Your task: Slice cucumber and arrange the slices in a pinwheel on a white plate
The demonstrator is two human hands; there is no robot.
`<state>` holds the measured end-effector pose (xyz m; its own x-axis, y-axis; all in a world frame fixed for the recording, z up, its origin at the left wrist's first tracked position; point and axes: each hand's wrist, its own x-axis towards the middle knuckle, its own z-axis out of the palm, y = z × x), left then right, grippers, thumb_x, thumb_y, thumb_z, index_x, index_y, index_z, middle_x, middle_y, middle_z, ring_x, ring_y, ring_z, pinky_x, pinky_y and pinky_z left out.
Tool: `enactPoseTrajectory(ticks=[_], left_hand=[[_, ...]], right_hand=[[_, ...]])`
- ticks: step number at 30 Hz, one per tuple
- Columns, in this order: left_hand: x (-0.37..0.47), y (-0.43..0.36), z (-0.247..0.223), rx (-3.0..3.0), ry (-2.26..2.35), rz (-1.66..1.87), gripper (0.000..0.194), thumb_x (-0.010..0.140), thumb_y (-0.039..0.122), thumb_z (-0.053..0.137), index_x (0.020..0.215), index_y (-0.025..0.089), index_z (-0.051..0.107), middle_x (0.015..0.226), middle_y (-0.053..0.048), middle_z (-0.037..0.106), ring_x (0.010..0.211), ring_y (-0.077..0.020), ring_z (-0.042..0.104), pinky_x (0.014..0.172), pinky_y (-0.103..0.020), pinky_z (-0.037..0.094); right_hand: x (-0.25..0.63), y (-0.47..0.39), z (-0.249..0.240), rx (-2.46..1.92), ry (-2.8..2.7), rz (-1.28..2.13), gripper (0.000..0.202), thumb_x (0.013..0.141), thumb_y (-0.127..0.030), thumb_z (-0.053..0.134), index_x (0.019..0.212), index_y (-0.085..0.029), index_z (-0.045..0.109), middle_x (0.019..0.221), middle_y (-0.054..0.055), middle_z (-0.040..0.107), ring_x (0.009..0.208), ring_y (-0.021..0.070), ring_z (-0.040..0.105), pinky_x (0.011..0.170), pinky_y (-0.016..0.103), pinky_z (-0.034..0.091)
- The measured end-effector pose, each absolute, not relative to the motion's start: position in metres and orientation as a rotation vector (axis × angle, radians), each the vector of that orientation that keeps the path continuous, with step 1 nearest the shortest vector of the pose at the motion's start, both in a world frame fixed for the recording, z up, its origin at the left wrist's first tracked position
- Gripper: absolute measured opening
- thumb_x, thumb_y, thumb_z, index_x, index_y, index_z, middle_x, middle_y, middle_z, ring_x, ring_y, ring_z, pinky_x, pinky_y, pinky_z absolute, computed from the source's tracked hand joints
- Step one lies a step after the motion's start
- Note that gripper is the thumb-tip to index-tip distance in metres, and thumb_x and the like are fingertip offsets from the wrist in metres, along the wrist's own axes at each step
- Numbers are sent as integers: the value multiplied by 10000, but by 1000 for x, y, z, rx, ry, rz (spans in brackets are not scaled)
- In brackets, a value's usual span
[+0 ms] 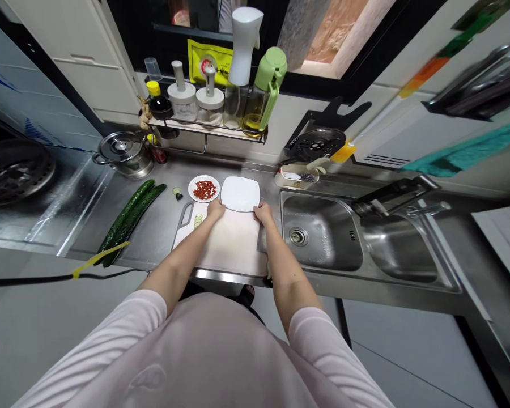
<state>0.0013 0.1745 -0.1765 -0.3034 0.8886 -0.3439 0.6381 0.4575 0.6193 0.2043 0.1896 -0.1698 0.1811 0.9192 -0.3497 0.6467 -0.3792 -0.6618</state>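
Both hands grip the near corners of a white square plate (pixel 240 194) at the far edge of the cutting board (pixel 233 243). My left hand (pixel 215 210) is closed on its left corner and my right hand (pixel 263 213) on its right corner. Just left of it stands a round white plate (pixel 191 187) with chopped red chili (pixel 205 190) on it. Several pale green cucumber slices (pixel 198 219) lie on the board beside my left wrist. Two long cucumbers (pixel 131 218) rest on the steel counter further left, and small cucumber ends (pixel 177 193) lie between.
A steel double sink (pixel 323 232) with a faucet (pixel 391 195) is to the right. A lidded pot (pixel 125 156) stands back left, before a stove burner (pixel 17 170). Above the counter, a wall rack (pixel 204 129) holds seasoning jars and bottles. A cable (pixel 29 281) crosses at left.
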Motion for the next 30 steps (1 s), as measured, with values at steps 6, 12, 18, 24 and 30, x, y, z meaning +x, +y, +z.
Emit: enactPoseTrajectory(ticks=[6,12,18,24,30], left_hand=[[4,168,-169,1229,2027,563,145,725,221,571,864,187,597,883,-56,659,832,-204,599,732,-288,419],[2,145,-156,1192,1931,758,132,705,229,580,830,188,577,756,-4,611,697,-147,547,678,-260,392],[-1,95,-147,1194,1849,971,95,697,203,564,783,196,526,658,44,532,622,-106,483,621,-226,352],[-13,36,-148,1188,1812,972,80,715,194,541,777,200,491,612,62,489,583,-95,459,594,-214,331],[-23,-5,-155,1117,1840,924,86,712,203,553,768,202,487,588,64,476,565,-101,458,594,-219,350]], right_hand=[[207,180,-169,-2020,-1248,1191,149,801,-195,521,924,-163,443,489,-69,520,409,84,509,405,153,376],[214,162,-158,-1781,-1038,1300,178,773,-193,507,882,-216,369,482,-100,499,352,64,445,345,138,319],[215,118,-150,-1565,-1018,1331,267,701,-293,582,855,-226,375,488,-103,521,331,76,442,314,155,292],[204,62,-163,-1524,-1038,1358,357,681,-421,596,865,-235,354,488,-122,510,314,65,423,315,153,284],[193,20,-181,-1566,-1023,1376,361,675,-434,586,862,-232,351,488,-128,489,331,64,418,326,163,320]])
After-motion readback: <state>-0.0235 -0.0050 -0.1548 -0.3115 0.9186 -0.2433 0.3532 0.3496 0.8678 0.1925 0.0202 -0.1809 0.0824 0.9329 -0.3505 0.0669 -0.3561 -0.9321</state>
